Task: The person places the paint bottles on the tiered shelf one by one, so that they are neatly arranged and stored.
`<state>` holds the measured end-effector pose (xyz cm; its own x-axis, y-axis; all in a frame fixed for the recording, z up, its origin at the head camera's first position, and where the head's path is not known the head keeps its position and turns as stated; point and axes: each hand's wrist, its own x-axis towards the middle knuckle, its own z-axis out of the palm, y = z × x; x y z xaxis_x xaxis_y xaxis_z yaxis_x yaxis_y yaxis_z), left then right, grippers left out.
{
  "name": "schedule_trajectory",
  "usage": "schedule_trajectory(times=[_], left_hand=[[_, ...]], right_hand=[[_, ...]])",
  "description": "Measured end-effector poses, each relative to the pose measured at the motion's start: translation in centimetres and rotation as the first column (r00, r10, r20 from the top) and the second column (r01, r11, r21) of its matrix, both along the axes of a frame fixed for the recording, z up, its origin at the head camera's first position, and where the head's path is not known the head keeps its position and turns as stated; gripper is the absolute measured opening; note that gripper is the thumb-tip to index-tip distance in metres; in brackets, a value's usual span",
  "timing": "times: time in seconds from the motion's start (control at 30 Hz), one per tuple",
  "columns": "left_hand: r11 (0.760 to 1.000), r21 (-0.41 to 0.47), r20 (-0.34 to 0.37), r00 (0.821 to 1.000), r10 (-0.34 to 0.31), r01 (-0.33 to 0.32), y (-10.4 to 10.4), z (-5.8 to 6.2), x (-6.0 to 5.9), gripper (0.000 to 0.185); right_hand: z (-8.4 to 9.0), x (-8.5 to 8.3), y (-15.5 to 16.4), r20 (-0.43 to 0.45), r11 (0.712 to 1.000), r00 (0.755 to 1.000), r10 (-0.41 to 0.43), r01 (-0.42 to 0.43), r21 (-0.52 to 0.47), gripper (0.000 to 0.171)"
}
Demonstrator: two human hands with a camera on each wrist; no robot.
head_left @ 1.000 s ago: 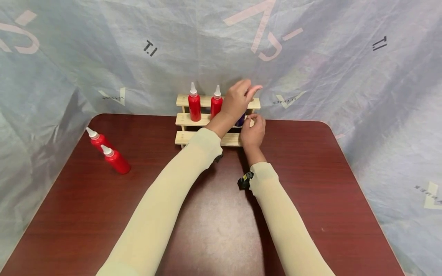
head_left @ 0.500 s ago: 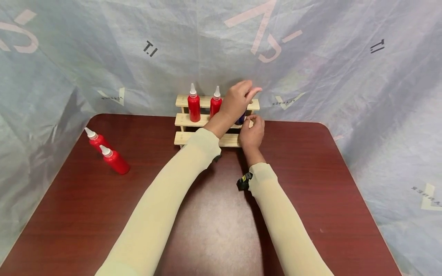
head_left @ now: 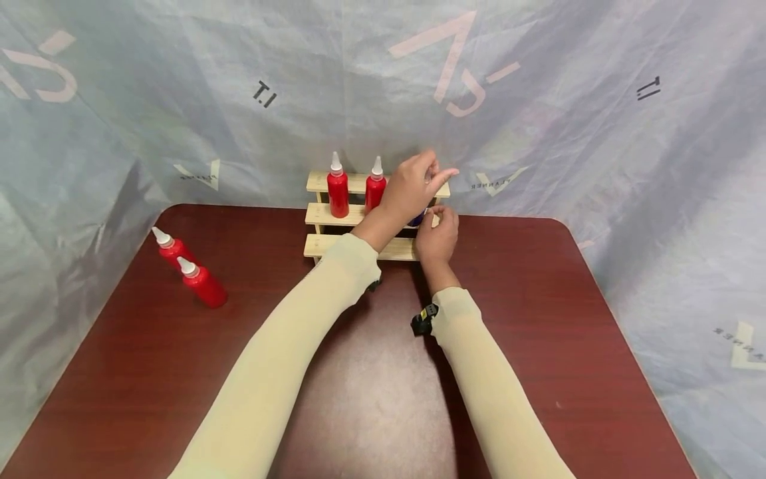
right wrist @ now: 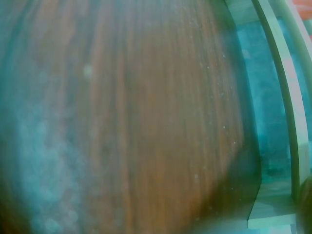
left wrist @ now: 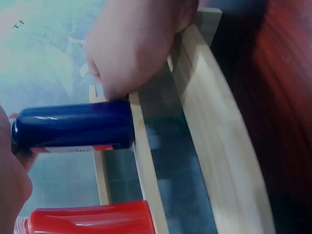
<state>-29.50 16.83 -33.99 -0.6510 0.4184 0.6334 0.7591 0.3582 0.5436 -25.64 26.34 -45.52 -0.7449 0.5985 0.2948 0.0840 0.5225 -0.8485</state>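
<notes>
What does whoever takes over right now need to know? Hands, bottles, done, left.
Left hand: its grip is on the top of the blue bottle, which stands on the middle step of the wooden rack.
Right hand: at the rack's right end, beside the blue bottle's base; whether it grips anything cannot be told.
Done: two red bottles stand on the middle step, left of the blue one.
Left: two more red bottles are on the table, at its left side; the blue bottle is not yet released.
</notes>
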Motion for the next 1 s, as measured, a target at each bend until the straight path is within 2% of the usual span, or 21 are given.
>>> schedule_trajectory(times=[0.13, 0.3, 0.4, 0.5, 0.67, 0.83, 1.0], left_hand=[[1.0, -0.027, 0.095, 0.995, -0.005, 0.008, -0.3, -0.3, 0.5, 0.033], [0.999, -0.049, 0.184, 0.983, 0.009, 0.0, -0.9, -0.7, 1.2, 0.06], [0.998, -0.048, 0.243, 0.969, 0.049, -0.038, -1.2, -0.9, 1.7, 0.072], [0.995, -0.043, 0.284, 0.953, 0.102, -0.094, -1.5, -1.0, 2.1, 0.077], [0.991, -0.049, 0.308, 0.942, 0.131, -0.122, -2.0, -1.8, 2.5, 0.076], [0.987, -0.064, 0.335, 0.929, 0.158, -0.145, -2.3, -2.7, 2.9, 0.074], [0.978, -0.089, 0.332, 0.92, 0.207, -0.188, -2.4, -3.2, 3.1, 0.065]], right_hand=[[0.1, 0.0, 0.0, -0.011, 1.0, 1.0, 0.004, -0.004, -0.007, 0.024], [0.1, -0.1, -0.2, 0.001, 1.0, 1.0, 0.002, -0.002, -0.003, 0.031], [0.2, -0.3, -0.2, -0.005, 1.0, 1.0, -0.001, 0.001, 0.015, 0.032], [0.2, -0.5, -0.3, -0.018, 1.0, 1.0, -0.005, 0.005, 0.028, 0.031], [0.1, -0.5, -0.4, -0.031, 1.0, 1.0, -0.002, 0.003, 0.028, 0.032], [0.4, -0.4, -0.4, -0.007, 1.0, 1.0, 0.009, -0.009, 0.01, 0.031], [0.5, -0.4, -0.5, -0.001, 1.0, 1.0, -0.003, 0.003, 0.0, 0.026]])
